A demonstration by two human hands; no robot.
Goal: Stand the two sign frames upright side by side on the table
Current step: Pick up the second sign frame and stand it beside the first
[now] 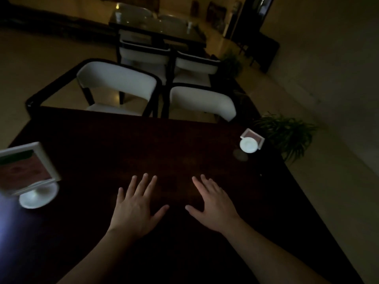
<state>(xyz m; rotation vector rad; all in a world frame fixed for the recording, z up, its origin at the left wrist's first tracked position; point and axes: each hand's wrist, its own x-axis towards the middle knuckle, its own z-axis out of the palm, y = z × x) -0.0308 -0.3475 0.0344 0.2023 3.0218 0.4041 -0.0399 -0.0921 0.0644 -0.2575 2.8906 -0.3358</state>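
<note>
Dark glossy wooden table [164,144], white smooth plastic sign frames [30,171] [251,140], white upholstered chairs [117,78]

Two bare forearms, no sleeves visible up to frame edge. Left hand [137,210] & right hand [213,208]: no rings, watch, bands or gloves seen. Nails short, plain. Lighting dim, so finer detail can't be made out.

We see both hands stretched forward with bare forearms, palms facing down. The left hand [137,210] has its fingers spread wide, and the right hand [213,206] is also flat and empty, thumb pointing inward.
</note>
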